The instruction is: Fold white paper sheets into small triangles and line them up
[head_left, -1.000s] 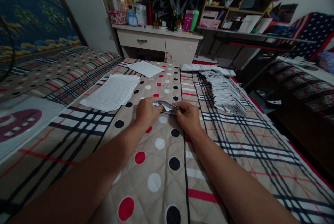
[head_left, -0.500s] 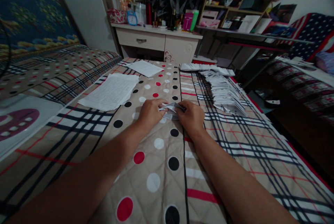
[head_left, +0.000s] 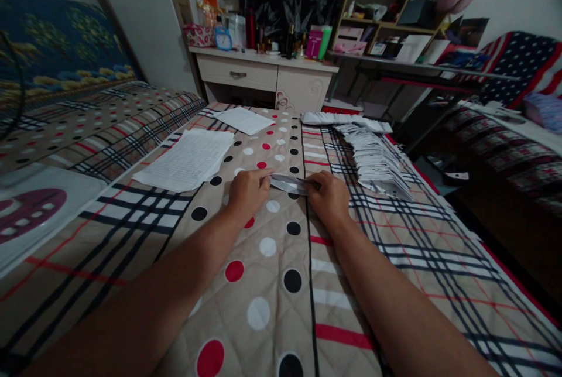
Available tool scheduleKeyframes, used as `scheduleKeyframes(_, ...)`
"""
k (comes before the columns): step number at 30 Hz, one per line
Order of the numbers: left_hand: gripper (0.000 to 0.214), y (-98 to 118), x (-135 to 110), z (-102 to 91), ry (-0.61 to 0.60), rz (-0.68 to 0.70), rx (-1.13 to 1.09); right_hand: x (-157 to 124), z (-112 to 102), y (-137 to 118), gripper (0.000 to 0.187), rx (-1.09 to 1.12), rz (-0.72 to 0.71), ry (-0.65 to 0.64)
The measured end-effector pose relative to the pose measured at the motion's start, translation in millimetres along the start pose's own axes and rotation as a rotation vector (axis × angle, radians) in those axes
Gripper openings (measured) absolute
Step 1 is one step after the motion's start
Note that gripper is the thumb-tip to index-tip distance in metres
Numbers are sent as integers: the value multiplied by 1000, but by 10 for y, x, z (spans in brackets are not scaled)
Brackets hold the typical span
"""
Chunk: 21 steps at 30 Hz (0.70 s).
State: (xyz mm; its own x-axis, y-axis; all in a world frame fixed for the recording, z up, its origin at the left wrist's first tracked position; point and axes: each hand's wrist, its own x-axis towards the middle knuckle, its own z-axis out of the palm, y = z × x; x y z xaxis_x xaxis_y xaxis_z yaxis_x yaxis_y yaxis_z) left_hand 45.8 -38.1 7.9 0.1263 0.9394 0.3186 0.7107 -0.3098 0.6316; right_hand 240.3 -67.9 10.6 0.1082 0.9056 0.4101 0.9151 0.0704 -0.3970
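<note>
A small folded piece of white paper [head_left: 288, 184] is stretched between my two hands, just above the patterned bedspread [head_left: 267, 271]. My left hand [head_left: 249, 191] pinches its left end between thumb and fingers. At the other end, my right hand [head_left: 328, 194] is closed on the paper, its fingertips partly hidden. To the left lies a stack of printed sheets [head_left: 187, 159], and beyond it a smaller pile of white paper [head_left: 244, 120]. On the right side stands a long row of folded papers [head_left: 375, 160], packed closely together. Another row of folded papers [head_left: 342, 122] runs across behind it.
A white bag with a purple print [head_left: 30, 207] lies at the left edge. Beyond the bed stands a white dresser [head_left: 237, 75] with bottles and boxes on top. To its right is a desk with shelves [head_left: 381, 20]. The bed's right edge drops to a dark floor.
My hands have moved slightly apart. The paper, peaked in the middle before, is now drawn out into a flatter, narrower strip between them. The view has tilted up a little.
</note>
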Motion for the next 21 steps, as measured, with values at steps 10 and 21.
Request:
scheduleKeyframes(10,30,-180,65,126,41,-38,-105,170,71,93,21,-91,121,117)
scheduleKeyframes(21,20,-202,101,150,38,-9,-110,833,153,528,26,-385,94,92)
